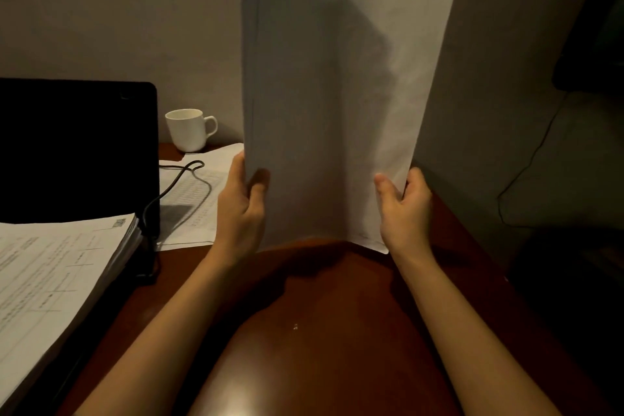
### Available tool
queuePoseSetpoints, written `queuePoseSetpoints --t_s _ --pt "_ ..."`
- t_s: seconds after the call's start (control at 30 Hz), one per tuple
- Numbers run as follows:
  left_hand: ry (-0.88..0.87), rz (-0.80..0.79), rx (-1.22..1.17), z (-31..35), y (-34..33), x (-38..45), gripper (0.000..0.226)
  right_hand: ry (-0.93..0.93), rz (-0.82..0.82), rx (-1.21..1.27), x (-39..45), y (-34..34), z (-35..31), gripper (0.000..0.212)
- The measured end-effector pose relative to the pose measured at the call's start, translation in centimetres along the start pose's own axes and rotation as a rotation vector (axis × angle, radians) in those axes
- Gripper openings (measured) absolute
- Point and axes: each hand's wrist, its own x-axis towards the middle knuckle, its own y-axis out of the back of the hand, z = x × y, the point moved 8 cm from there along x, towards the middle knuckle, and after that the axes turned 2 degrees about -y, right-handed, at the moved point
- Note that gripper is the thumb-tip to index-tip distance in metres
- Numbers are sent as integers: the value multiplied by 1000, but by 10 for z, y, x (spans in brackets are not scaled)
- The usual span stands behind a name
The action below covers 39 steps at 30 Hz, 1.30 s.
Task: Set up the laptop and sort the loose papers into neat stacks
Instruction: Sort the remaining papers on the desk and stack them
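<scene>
I hold a bundle of white papers (337,105) upright over the dark wooden table (331,314), its lower edge just above or on the tabletop. My left hand (241,206) grips the bundle's lower left edge, thumb in front. My right hand (403,206) grips the lower right edge. An open black laptop (77,149) stands at the left with its screen dark. A thick stack of printed papers (57,280) lies in front of it, over the keyboard area. More loose printed sheets (196,199) lie flat right of the laptop.
A white mug (189,128) stands at the back by the wall. A black cable (175,186) runs from the laptop's side across the loose sheets. A dark object and another cable (526,172) hang against the wall at the right. The table's right edge is near my right arm.
</scene>
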Motion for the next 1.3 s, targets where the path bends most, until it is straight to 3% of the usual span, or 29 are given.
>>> queuePoseSetpoints --t_s 0.07,0.2,0.27,0.4,0.57,0.6,0.67,0.73,0.77,0.83,0.9,1.0,1.1,1.2,1.3 --pt "-3 30 -49 -2 5 -1 22 26 -3 80 -3 1 -7 11" --pt "42 42 -196 -10 9 -1 21 24 103 202 -4 13 -4 15" --pt "92 37 -222 -16 6 -3 20 44 78 197 -6 10 -2 12" --pt "218 -88 -135 -32 -7 -9 43 4 -39 115 -6 -3 6 13" --pt "361 -409 55 -53 -26 -24 42 -56 83 35 7 10 23 9" --pt "354 -435 79 -53 -28 -25 37 -81 130 27 10 15 28 9" --pt "290 -316 136 -48 -19 -18 26 -172 193 27 14 23 44 11" --pt "234 -175 457 -50 -2 -9 44 -322 173 13 16 22 65 15" --pt "258 -208 753 -59 2 -7 56 -392 138 -33 16 20 76 18" --pt "463 -445 1176 -92 10 -17 93 -466 47 -214 17 17 92 20" --pt "619 -589 1252 -111 14 -29 108 -498 22 -371 18 21 98 20" --pt "583 -579 1213 -111 7 -26 94 -515 38 -537 25 33 98 22" --pt "410 -651 1258 -98 -13 -24 54 -530 18 -653 29 42 97 21" --pt "268 -656 1152 -81 -29 -24 28 -527 -41 -543 26 37 97 20" --pt "148 -518 953 -57 -33 -19 27 -587 -85 -344 19 28 101 19"
